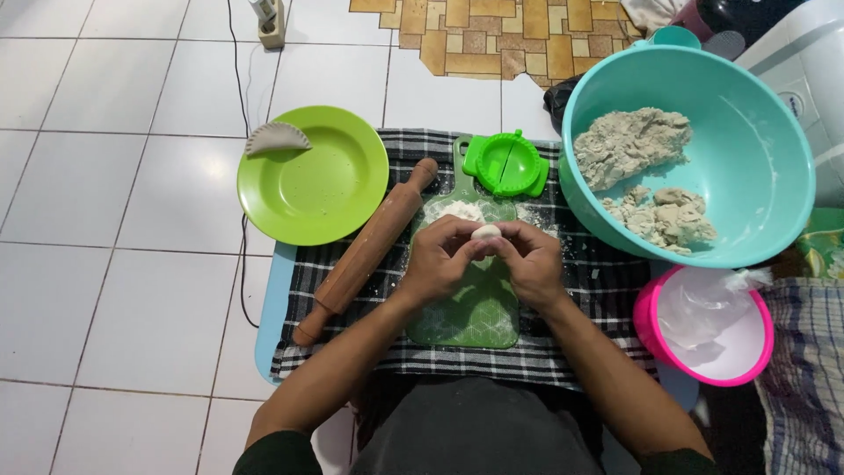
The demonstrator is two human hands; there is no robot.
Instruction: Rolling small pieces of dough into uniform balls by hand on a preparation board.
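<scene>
Dough ball [485,232]: small, white, pinched betw both hands above green board [479,308]; only its top shows, rest hidden by fingers.
Left hand [444,259]: curled on ball's left side, fingertips on it.
Right hand [532,262]: curled on ball's right side, thumb touching it; palms of both not visible.
Board: floured, on checked cloth [580,290]; middle covered by hands, flour heap [455,209] at far end.
Press [506,164]: green dumpling mould, folded open, at board's far end; handle partly hidden.
Pin [365,251]: wooden rolling pin, lies diagonal just left of board, on cloth.
Plate [325,189]: green, left of pin, on floor tiles; one crimped half-moon dumpling [277,138] on its far-left rim.
Bowl [765,149]: teal, right of press; holds rough dough lumps [633,145]; rim cut off at top edge.
Tub [651,317]: pink, near right forearm, lined w/ white plastic; contents can't tell.
Mat [274,308]: blue, mostly hidden under cloth.
Cable [239,79]: runs along floor behind plate to a plug block, cut off at top.
</scene>
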